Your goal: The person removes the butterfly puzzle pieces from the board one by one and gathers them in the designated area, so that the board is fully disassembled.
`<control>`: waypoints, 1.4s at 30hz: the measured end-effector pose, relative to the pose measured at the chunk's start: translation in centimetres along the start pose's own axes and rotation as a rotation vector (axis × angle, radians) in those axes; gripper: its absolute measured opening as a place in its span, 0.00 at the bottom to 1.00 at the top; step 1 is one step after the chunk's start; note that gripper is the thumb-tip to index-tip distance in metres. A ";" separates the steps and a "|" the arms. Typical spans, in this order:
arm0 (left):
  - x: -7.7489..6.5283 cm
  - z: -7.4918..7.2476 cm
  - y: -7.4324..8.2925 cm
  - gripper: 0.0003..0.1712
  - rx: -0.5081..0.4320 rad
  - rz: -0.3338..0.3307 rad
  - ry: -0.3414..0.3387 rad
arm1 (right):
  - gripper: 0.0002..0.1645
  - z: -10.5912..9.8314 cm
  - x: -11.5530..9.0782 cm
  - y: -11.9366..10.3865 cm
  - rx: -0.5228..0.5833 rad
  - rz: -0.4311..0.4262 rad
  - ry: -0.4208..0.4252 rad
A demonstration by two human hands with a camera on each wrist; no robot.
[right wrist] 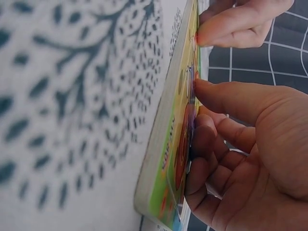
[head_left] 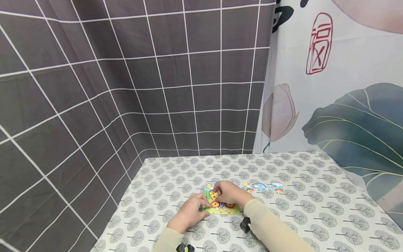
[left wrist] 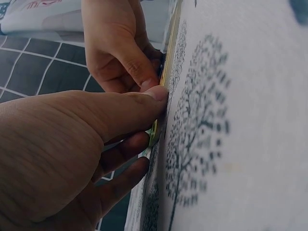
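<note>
One hand, the left hand [head_left: 190, 212], thumb and fingers parted, touches a puzzle board [head_left: 220, 211] at its eight-o'clock side; the right hand [head_left: 232, 191] bends over it, any pinch hidden; beyond, loose pieces [head_left: 262, 187] stretch toward three o'clock, nearer the right.

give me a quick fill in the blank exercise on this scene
The right hand reaches farther across the puzzle than the ____ hand.
Loose pieces lie to the puzzle's ____ in the head view.
The tablecloth is patterned with ____.
The dark curtain has a grid of ____ lines.

Missing words: left; right; trees; white.
</note>
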State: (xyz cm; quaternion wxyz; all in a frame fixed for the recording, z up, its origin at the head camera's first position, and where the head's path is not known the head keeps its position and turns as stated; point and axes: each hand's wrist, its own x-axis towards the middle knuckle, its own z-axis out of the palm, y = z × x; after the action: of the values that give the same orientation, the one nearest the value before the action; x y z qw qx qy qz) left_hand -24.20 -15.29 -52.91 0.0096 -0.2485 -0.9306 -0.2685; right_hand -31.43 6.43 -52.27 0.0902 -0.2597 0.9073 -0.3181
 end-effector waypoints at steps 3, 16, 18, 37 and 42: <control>0.0 0.0 -0.1 0.14 0.000 -0.001 -0.001 | 0.15 0.0 0.0 0.0 0.002 0.013 -0.003; 0.1 0.1 -0.1 0.14 0.009 0.008 0.008 | 0.14 0.0 0.0 -0.3 -0.008 0.016 0.037; 0.1 0.1 0.0 0.14 0.012 0.012 0.008 | 0.14 0.0 0.0 -0.2 -0.017 0.013 0.040; 0.0 0.0 0.1 0.14 0.017 0.010 -0.007 | 0.12 0.0 0.1 -0.2 -0.021 -0.023 0.031; 0.1 0.1 0.0 0.14 0.013 -0.006 -0.013 | 0.11 0.0 0.2 0.1 -0.017 -0.027 0.038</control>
State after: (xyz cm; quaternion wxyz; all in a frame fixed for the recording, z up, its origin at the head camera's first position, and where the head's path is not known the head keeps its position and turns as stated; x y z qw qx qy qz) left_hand -24.28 -15.22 -52.97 0.0043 -0.2472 -0.9332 -0.2606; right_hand -31.62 6.35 -52.33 0.0664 -0.2667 0.9079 -0.3165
